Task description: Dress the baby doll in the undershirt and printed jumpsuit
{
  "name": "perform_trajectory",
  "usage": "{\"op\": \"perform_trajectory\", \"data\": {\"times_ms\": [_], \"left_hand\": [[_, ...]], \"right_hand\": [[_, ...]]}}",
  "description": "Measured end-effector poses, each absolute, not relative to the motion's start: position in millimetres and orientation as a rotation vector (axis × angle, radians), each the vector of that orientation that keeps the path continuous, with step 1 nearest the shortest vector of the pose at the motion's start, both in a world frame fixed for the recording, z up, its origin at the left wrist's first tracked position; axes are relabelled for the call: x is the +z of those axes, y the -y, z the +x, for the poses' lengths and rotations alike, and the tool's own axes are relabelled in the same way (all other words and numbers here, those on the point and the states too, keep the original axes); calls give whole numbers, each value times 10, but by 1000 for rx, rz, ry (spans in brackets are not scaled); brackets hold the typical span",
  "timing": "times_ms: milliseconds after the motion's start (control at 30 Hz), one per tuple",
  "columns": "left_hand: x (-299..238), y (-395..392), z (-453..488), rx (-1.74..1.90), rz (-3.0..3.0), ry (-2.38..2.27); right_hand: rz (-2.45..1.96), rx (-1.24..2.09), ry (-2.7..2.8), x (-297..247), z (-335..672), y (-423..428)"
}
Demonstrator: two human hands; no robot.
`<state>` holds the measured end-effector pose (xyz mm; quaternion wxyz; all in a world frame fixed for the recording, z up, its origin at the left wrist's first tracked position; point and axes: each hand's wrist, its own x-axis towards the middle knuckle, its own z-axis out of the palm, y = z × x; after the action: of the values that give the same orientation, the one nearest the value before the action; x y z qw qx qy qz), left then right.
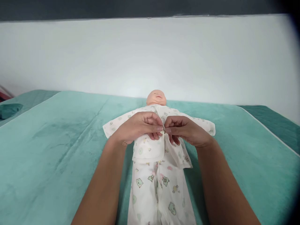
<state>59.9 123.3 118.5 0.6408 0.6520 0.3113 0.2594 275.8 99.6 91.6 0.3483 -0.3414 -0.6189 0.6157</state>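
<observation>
A baby doll (156,97) lies on its back, dressed in a white printed jacket (150,150) and matching trousers (164,190). Over the doll's chest, my left hand (144,126) pinches the jacket's front edge between thumb and fingers. My right hand (184,129) pinches the other front edge right beside it, the two thumbs almost touching. A small fastener seems to sit between the fingertips, mostly hidden by them. Below the hands the jacket front hangs apart, its right flap folded outward. Both sleeves stretch out sideways on the bed.
A teal plush cover (58,140) spreads under the doll, with light piping along its sides. Behind it rises a white wall (150,56) with a dark band on top. A dark teal item (10,110) lies at the far left edge.
</observation>
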Motion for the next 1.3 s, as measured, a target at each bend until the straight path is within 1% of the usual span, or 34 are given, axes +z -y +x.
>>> {"op": "perform_trajectory", "data": {"times_ms": [267, 667, 1300], "left_hand": [[1165, -1260, 597, 573, 1489, -698], [1105, -1304, 583, 581, 1458, -681], [1120, -1261, 620, 538, 1528, -728]], "right_hand": [[-892, 1581, 1603, 879, 2757, -1011], [-755, 1640, 1606, 816, 2793, -1043], [-927, 1646, 1769, 976, 2709, -1002]]}}
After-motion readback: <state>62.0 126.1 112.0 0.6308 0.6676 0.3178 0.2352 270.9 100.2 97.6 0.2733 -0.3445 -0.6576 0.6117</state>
